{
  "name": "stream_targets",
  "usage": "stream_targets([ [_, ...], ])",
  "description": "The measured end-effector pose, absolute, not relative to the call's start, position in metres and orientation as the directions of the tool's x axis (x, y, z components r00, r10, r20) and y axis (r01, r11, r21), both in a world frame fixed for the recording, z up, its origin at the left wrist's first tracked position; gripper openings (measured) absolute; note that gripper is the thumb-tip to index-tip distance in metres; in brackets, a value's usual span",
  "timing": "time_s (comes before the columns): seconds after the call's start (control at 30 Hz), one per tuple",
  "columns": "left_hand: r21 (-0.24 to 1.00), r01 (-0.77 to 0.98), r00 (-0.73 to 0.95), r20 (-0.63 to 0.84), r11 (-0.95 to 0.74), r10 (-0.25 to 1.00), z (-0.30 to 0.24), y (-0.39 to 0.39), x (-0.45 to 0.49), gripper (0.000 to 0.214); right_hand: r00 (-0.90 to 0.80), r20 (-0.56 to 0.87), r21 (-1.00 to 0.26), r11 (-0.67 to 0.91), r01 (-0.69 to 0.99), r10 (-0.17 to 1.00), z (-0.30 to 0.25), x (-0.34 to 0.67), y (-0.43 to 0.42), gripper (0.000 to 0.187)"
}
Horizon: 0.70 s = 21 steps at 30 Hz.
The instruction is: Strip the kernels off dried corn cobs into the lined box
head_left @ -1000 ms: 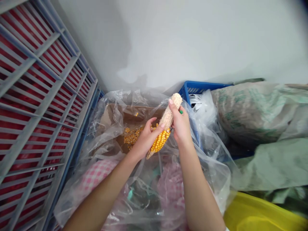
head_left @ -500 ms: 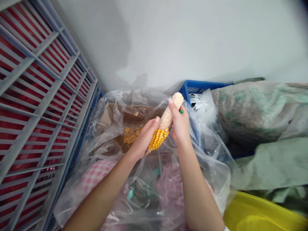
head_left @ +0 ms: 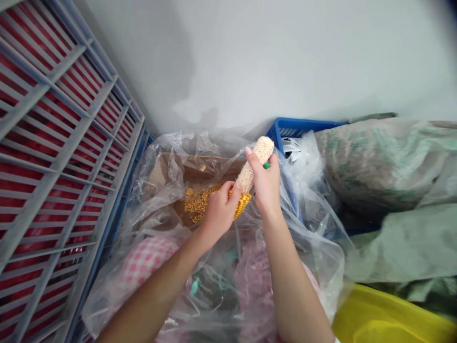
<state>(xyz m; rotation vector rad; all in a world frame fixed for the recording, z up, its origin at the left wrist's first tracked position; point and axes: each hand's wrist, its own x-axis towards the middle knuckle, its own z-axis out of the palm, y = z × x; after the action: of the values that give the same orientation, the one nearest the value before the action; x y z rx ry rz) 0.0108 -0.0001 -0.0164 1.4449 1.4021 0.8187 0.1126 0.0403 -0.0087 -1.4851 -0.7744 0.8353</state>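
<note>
On my feed, 2 bare hands work a corn cob (head_left: 254, 164) over a cardboard box (head_left: 167, 171) draped in clear plastic (head_left: 314, 228). The right hand (head_left: 266, 183) is clenched around the stripped, pale upper half, whose tip points up toward a blue crate (head_left: 303, 127). The left hand (head_left: 218, 212) is wrapped over the lower end, thumb pressing on the band of yellow kernels (head_left: 243, 204) there. The cob hangs tilted above the box, apart from the loose kernels (head_left: 198, 205) lying on its floor. I judge the shelling goes best with the right hand locking the bare core firm and the left thumb pushing kernels sideways off their row, 1 row at a time, low over the box so they drop inside and not into the plastic folds. A small green object (head_left: 266, 166) shows at the right hand; I cannot tell what it is. Grey crates (head_left: 53, 143) stand at left, sacks (head_left: 385, 162) and a yellow tub (head_left: 385, 319) at right.
</note>
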Motion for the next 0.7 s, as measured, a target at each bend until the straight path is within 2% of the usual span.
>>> stream_targets([
  [0.1, 0.964, 0.139, 0.131, -0.244, 0.226, 0.961, -0.0210, 0.0016, 0.0139, 0.034, 0.486, -0.168, -0.986, -0.143, -0.088, 0.858, -0.0087, 0.1149, 0.0414, 0.045],
  [0.2, 0.901, -0.067, 0.195, -0.410, 0.429, 0.891, -0.0221, 0.0009, 0.0173, 0.038, 0.404, -0.244, -0.969, -0.200, -0.148, 0.882, -0.0076, 0.1176, 0.0426, 0.047],
  [0.27, 0.851, -0.146, 0.236, -0.465, 0.504, 0.853, -0.0206, -0.0003, 0.0191, 0.040, 0.349, -0.261, -0.962, -0.213, -0.171, 0.900, -0.0066, 0.1179, 0.0430, 0.046],
  [0.47, 0.744, -0.256, 0.271, -0.557, 0.617, 0.785, -0.0160, -0.0001, 0.0212, 0.039, 0.376, -0.240, -0.962, -0.168, -0.214, 0.895, -0.0093, 0.1130, 0.0425, 0.039],
  [0.7, 0.681, -0.310, 0.284, -0.600, 0.663, 0.748, -0.0162, 0.0011, 0.0193, 0.039, 0.429, -0.175, -0.982, -0.124, -0.144, 0.886, -0.0152, 0.1112, 0.0433, 0.037],
])
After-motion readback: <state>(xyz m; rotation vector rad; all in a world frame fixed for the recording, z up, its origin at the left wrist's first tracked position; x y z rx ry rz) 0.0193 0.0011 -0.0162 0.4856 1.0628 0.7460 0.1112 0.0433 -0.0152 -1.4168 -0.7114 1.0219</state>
